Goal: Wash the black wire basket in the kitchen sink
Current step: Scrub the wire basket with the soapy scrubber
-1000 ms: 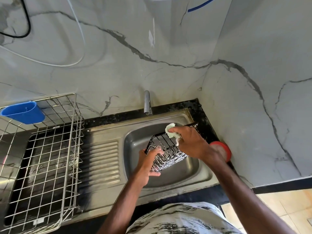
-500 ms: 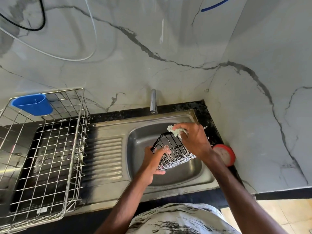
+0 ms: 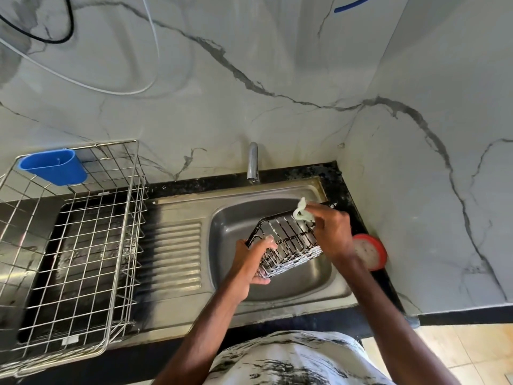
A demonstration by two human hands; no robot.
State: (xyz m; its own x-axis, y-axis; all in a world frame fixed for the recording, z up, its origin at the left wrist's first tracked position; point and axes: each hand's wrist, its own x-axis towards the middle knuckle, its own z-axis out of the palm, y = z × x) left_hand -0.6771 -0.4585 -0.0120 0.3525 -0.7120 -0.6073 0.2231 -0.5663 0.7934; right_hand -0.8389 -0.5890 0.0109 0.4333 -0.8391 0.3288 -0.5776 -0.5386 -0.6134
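Observation:
The black wire basket point(image 3: 288, 243) hangs tilted over the steel sink point(image 3: 280, 290), flecked with white soap foam. My left hand point(image 3: 254, 262) grips its near left corner, fingers curled over the rim. My right hand point(image 3: 331, 232) pinches a pale scrub cloth point(image 3: 303, 212) against the basket's far right rim. The tap point(image 3: 253, 162) stands behind the bowl with no water visible.
A large steel dish rack point(image 3: 83, 245) with a blue plastic cup point(image 3: 52, 166) fills the left drainboard. A red-rimmed round container point(image 3: 370, 252) sits on the black counter right of the sink. Marble walls close in behind and on the right.
My right hand has slid the cloth along the basket's far rim. My left hand keeps its grip on the near corner. My view has shifted slightly.

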